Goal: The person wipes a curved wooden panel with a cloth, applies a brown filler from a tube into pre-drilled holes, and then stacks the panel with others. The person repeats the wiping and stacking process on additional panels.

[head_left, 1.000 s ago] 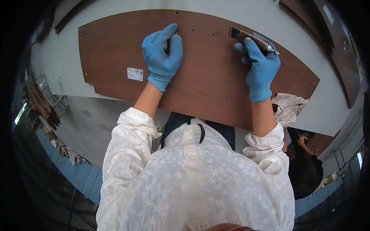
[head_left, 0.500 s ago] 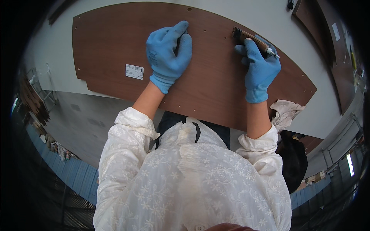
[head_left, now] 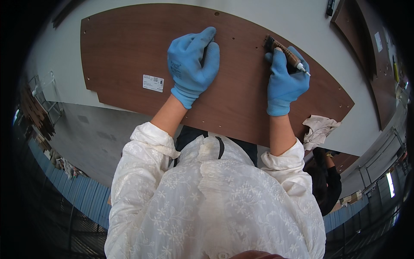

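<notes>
A long brown wooden panel (head_left: pixel 129 56) with small holes along its edges lies on a white table (head_left: pixel 276 17). My left hand (head_left: pixel 192 64), in a blue glove, rests palm down on the middle of the panel. A dark slit shows between its thumb and fingers, and I cannot tell if something is under them. My right hand (head_left: pixel 284 82), also gloved in blue, grips a thin brown tool (head_left: pixel 286 54) with a white tip. The tool's dark end touches the panel near its far edge.
A white label (head_left: pixel 153 83) is stuck on the panel left of my left hand. A crumpled pale rag (head_left: pixel 319 129) lies at the panel's near right corner. More brown panels (head_left: pixel 379 64) lie at the far right. Another person (head_left: pixel 327 181) is low on the right.
Both hands stay on the panel in nearly the same places. The view has shifted a little, so the panel sits lower and more to the right in the picture.
</notes>
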Demonstrator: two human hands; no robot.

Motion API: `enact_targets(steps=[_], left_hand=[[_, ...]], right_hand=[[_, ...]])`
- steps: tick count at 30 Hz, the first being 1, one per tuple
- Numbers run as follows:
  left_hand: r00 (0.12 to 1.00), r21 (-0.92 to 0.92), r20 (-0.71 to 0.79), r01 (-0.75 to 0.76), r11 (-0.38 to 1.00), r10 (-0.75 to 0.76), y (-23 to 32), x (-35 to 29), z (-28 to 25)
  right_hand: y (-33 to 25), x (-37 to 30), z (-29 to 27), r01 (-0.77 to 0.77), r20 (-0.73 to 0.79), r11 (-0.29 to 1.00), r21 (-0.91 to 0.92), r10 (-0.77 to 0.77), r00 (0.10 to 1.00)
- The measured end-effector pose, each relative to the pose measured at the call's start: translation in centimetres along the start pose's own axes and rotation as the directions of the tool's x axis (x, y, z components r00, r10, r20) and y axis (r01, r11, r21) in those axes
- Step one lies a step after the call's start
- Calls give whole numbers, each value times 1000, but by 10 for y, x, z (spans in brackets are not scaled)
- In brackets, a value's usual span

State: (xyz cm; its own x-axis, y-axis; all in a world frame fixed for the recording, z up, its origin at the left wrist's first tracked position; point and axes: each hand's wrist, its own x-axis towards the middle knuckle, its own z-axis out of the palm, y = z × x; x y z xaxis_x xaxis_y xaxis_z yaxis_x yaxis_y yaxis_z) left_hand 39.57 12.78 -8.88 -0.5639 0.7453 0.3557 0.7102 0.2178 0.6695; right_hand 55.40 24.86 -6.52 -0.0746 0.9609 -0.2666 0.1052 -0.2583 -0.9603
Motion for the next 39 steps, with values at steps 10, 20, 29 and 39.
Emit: enact_targets(steps=[10, 20, 29, 39], left_hand=[[1000, -3, 1, 2, 1000, -2, 1, 0, 0], [1000, -14, 5, 15, 1000, -15, 0, 0, 0], [1000, -11, -1, -3, 1000, 3, 0, 0, 0], [1000, 0, 5, -5, 1000, 5, -1, -1, 0]], right_hand=[[23, -3, 1, 285, -19, 958, -31, -285, 958], [23, -6, -5, 341, 46, 940, 20, -341, 939], [26, -4, 1, 324, 6, 946, -6, -324, 946], [11, -6, -4, 220, 40, 975, -27, -219, 975]])
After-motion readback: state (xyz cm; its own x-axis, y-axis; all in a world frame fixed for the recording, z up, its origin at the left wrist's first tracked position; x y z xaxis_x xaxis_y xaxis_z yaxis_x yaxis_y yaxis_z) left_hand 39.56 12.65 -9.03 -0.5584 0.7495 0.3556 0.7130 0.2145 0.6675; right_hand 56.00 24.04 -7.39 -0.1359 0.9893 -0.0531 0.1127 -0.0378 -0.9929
